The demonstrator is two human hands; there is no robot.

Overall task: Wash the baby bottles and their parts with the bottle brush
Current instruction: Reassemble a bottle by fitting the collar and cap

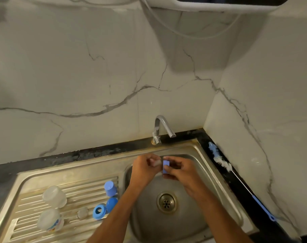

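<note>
Over the steel sink basin [198, 172] my two hands meet. My left hand [144, 168] pinches a clear silicone teat [155, 162]. My right hand [180, 170] grips a blue screw ring [165, 166] pressed against the teat. On the ribbed drainboard [43, 183] two clear bottles stand upside down, one plain [54, 196], one printed [50, 220]. Beside them lie a second clear teat [82, 212], a blue ring [99, 211], a blue cap [111, 188] and a blue dome cap [112, 203]. The bottle brush [221, 161] lies on the black counter to the right, its blue handle [262, 207] toward me.
A chrome tap [164, 128] stands behind the basin, with no water running. The drain [166, 202] sits in the basin's middle. Marble-patterned walls close in behind and to the right. A black counter edge [79, 155] runs along the back.
</note>
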